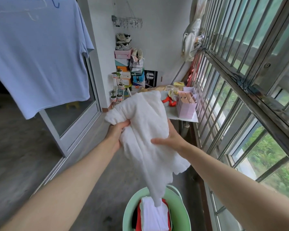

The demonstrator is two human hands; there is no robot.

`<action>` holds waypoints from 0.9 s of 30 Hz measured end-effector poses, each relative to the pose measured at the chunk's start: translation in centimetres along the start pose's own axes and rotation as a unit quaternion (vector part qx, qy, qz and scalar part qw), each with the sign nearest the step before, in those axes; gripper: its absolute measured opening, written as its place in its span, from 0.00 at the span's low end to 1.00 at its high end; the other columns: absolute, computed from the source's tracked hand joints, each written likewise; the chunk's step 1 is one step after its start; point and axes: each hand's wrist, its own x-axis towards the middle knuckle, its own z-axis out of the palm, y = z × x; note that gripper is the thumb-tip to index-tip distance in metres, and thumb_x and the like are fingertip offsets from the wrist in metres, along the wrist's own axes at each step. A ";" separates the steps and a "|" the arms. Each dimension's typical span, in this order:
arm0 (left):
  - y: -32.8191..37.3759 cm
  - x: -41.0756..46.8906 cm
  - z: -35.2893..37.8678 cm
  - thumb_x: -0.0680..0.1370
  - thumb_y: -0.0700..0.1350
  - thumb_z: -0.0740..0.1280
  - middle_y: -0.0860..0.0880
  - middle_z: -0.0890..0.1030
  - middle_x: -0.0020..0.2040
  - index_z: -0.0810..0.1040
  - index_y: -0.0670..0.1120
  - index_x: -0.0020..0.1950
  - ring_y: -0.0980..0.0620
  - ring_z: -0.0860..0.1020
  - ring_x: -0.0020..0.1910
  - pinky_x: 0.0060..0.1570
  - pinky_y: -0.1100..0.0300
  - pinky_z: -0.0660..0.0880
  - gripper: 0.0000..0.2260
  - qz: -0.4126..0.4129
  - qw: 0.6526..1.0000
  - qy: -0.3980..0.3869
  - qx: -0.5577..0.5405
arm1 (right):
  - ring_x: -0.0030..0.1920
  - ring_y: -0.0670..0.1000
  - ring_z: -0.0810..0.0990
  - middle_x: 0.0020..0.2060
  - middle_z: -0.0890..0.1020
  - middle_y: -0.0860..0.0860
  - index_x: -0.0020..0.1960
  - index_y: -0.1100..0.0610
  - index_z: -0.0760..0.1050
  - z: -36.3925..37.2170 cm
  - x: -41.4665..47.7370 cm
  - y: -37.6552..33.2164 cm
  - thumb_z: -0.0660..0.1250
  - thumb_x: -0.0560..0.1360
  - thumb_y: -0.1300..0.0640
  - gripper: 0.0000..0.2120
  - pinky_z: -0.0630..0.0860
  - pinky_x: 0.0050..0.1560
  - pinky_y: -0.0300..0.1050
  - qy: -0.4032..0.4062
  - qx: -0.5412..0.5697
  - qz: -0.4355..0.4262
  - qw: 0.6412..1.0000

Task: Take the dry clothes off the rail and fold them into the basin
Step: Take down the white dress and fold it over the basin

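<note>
Both forearms reached in from 7 and 5 o'clock. Left grip (117, 135) was curled tight round a bunched edge of the white garment (145, 124). Right grip (171, 139) pinched the cloth's other side, thumb across the front, fingers hidden behind. That garment hung at centre, its lower tip reaching down over folded clothes (154, 217) in the green basin (129, 207) at 6 o'clock. At 10 o'clock a pale blue T-shirt (38, 55) hung on a hanger.
</note>
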 end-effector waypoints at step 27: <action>-3.3 -0.6 -0.6 0.51 0.56 0.82 0.45 0.82 0.56 0.75 0.46 0.64 0.47 0.82 0.52 0.46 0.55 0.78 0.43 -0.121 0.992 -0.011 0.030 | 0.49 0.56 0.82 0.48 0.84 0.54 0.57 0.56 0.76 2.4 -1.5 0.5 0.71 0.73 0.57 0.13 0.78 0.47 0.51 0.080 0.238 0.190 0.949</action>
